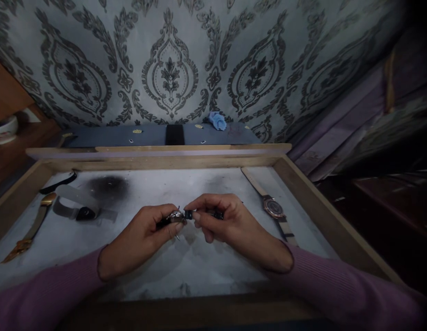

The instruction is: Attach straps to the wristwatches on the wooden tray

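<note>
To the far left of the held watch, on the wood-rimmed white tabletop (158,183), lie a curved black strap (58,185), a strap with gold-coloured ends (42,219) and a pale, looped band with a dark face (75,208). Just left of the held watch is the left hand (140,236); its thumb and forefinger are pinched together on the silver-coloured case (176,215), and a thin pointed piece (178,237) shows just below the thumb.

The held watch is between the two hands, above the tabletop. Its case and dark strap (188,214) meet end to end, so handling appears partway through; whether they are fastened, or what remains to be done at the join, cannot be told. Just right of the case, the right hand (230,218) has thumb and forefinger closed on the strap, with more dark strap showing by the curled fingers. Well to the right of the held watch, apart from both hands, another watch (273,208) lies with its light band stretched out.
</note>
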Demonstrator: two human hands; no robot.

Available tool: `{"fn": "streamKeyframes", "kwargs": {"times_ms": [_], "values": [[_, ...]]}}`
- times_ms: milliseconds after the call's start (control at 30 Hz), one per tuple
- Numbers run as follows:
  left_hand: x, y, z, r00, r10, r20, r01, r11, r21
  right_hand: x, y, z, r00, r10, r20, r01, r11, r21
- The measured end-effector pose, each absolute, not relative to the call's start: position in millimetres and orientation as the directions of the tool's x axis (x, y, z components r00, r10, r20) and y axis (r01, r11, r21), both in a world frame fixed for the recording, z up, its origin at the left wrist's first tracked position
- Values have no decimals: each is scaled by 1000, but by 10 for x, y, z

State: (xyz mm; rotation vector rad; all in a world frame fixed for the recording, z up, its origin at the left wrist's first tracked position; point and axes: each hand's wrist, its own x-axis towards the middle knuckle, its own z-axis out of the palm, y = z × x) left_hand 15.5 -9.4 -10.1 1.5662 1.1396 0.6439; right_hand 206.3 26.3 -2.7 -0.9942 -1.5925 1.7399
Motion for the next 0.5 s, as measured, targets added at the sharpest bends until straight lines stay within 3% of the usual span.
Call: {"fn": "streamKeyframes", "kwargs": {"times_ms": [500], "values": [[159,-74,-90,397,907,-139,327,1,945,2055,262,-33,-552,823,-133,41,-133,-990]]}}
